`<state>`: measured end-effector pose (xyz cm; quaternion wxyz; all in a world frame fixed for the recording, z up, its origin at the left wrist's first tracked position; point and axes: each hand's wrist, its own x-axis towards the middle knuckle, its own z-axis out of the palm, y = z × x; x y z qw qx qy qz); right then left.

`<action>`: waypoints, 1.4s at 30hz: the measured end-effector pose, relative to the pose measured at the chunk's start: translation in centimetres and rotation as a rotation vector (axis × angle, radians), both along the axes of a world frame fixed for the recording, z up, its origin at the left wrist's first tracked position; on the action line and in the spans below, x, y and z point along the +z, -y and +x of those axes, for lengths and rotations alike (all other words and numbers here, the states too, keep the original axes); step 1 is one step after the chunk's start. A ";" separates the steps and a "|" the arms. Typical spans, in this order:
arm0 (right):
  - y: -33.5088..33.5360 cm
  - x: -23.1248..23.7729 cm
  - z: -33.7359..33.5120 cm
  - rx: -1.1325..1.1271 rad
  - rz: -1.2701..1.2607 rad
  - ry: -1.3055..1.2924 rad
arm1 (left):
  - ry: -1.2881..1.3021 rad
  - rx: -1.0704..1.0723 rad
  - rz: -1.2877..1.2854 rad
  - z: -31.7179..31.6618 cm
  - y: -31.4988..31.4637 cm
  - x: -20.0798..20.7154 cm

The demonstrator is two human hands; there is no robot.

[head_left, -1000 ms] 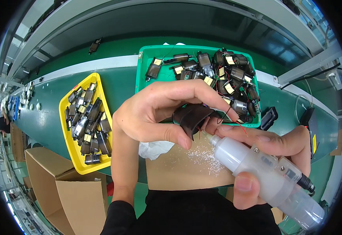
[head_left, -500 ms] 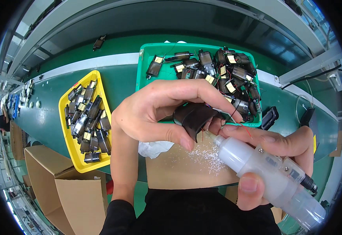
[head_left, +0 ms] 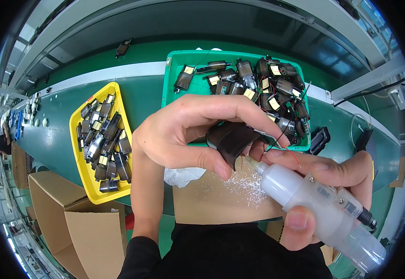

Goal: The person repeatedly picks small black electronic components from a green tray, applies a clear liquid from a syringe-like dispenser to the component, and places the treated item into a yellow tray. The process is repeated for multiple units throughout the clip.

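My left hand (head_left: 184, 128) is curled round a dark, see-through plastic housing (head_left: 232, 139), thumb below and fingers over the top. Thin red and black wires (head_left: 291, 156) stick out from the housing's right end. In my right hand (head_left: 323, 186) lies a thick, cloudy white pen-shaped tool (head_left: 304, 200) with screws and a black connector on its side. Its narrow tip points up and left at the housing's open end, close to a short red wire. Whether the tip touches anything is hard to see. Part of the housing hides behind my fingers.
White flecks (head_left: 251, 188) lie scattered over a cardboard sheet (head_left: 212, 209) below my hands, beside crumpled white tissue (head_left: 181, 176). Behind is a green tray (head_left: 167, 83) of dark housings; at left, a yellow tray (head_left: 79, 176) of similar ones. An open carton (head_left: 95, 232) stands lower left.
Both hands, with the housing and the tool, have shifted very slightly to the right. The grips look the same.
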<state>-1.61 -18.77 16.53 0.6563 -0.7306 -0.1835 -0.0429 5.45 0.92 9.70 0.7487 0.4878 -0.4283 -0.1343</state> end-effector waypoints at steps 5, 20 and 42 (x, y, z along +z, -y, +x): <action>0.8 -0.1 0.3 0.089 -0.101 0.068 | -0.033 0.003 -0.046 -0.1 0.1 -0.4; -0.3 -1.0 0.0 -0.025 0.083 0.072 | -0.103 0.031 -0.155 -0.7 -0.1 -0.4; 1.8 -0.5 0.8 -0.205 0.011 0.149 | 0.030 0.506 1.427 -1.2 -3.2 -6.6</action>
